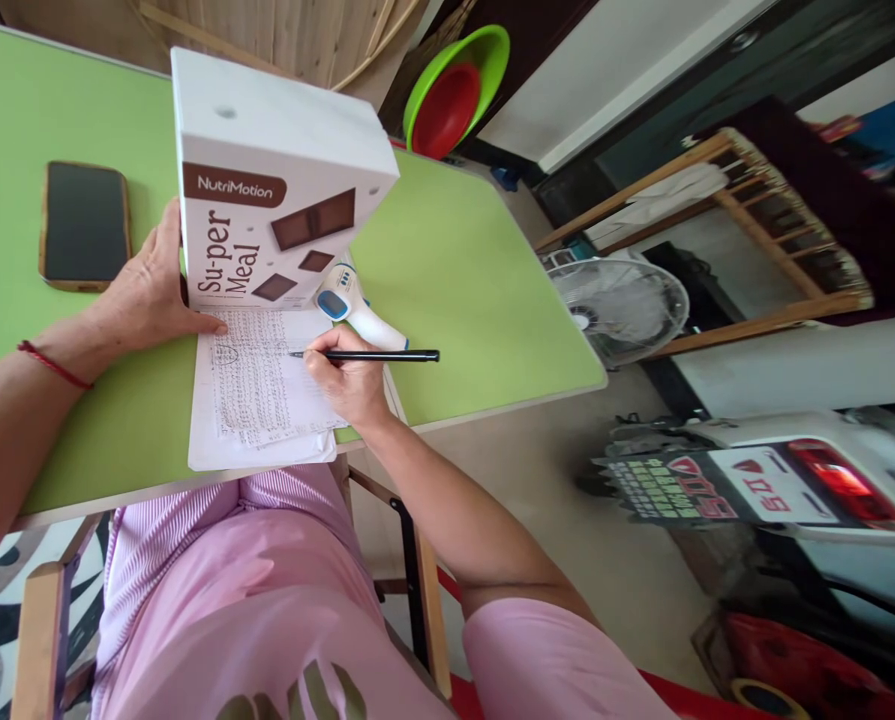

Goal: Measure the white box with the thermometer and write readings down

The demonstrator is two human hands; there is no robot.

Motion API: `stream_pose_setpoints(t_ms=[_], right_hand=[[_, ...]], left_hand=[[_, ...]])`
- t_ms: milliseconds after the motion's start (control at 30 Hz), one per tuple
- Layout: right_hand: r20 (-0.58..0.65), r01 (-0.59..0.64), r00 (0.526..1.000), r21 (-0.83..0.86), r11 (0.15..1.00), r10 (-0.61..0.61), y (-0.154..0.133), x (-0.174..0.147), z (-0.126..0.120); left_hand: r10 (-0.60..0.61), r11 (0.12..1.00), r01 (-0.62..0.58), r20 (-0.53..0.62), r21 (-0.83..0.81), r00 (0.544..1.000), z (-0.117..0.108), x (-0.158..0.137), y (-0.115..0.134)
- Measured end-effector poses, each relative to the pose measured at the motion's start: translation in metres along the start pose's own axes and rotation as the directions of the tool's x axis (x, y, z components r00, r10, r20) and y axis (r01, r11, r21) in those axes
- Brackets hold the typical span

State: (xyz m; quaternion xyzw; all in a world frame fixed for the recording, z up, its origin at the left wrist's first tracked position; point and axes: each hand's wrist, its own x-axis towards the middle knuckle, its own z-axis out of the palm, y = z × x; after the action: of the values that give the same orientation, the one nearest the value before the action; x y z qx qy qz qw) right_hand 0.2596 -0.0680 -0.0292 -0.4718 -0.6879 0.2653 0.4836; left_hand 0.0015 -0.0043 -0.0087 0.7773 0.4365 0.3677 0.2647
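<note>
A black pen [383, 356] is pinched in my right hand [348, 375], its tip on a sheet of paper [256, 390] covered in handwriting. More white sheets lie under it at the table's near edge. My left hand [151, 285] is beside the lower left corner of a white NutriMotion Super Meal box [286, 185]. Its thumb stretches over the paper's top left, and the fingers lie along the box's side, partly hidden. Right of the box's base, a white and blue infrared thermometer [357, 310] lies close to my right hand.
A phone [85, 225] with a dark screen lies on the green table [462, 270], left of the box. Beyond the table are green and red basins [447, 105]. A fan [616, 305], a wooden rack [773, 240] and a scooter's rear [829, 480] stand to the right.
</note>
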Motion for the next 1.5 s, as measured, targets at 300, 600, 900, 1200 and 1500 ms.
stream_pose_setpoints(t_ms=[300, 600, 900, 1200, 1500], right_hand=[[-0.024, 0.004, 1.000, 0.033, 0.999, -0.003, 0.002, -0.002, -0.002], [0.036, -0.010, 0.999, 0.001, 1.000, 0.010, 0.001, -0.002, -0.001], [0.030, -0.022, 0.999, -0.007, 1.000, 0.023, 0.001, -0.001, -0.001], [-0.019, 0.009, 1.000, -0.060, 0.998, -0.010, -0.001, -0.004, -0.005], [0.302, 0.464, 0.883, -0.447, 0.765, -0.360, 0.015, 0.010, -0.024]], left_hand=[[0.017, 1.000, -0.017, -0.010, 0.017, 1.000, 0.000, 0.001, 0.002], [0.018, 0.998, -0.017, -0.010, 0.058, 1.000, 0.000, 0.001, -0.002], [0.013, 0.998, -0.014, 0.012, 0.064, 1.000, -0.001, 0.000, 0.001], [-0.007, 0.997, 0.006, 0.011, 0.081, 1.000, -0.001, -0.001, 0.002], [-0.103, 0.994, 0.104, -0.035, 0.023, 0.994, -0.003, -0.001, 0.010]])
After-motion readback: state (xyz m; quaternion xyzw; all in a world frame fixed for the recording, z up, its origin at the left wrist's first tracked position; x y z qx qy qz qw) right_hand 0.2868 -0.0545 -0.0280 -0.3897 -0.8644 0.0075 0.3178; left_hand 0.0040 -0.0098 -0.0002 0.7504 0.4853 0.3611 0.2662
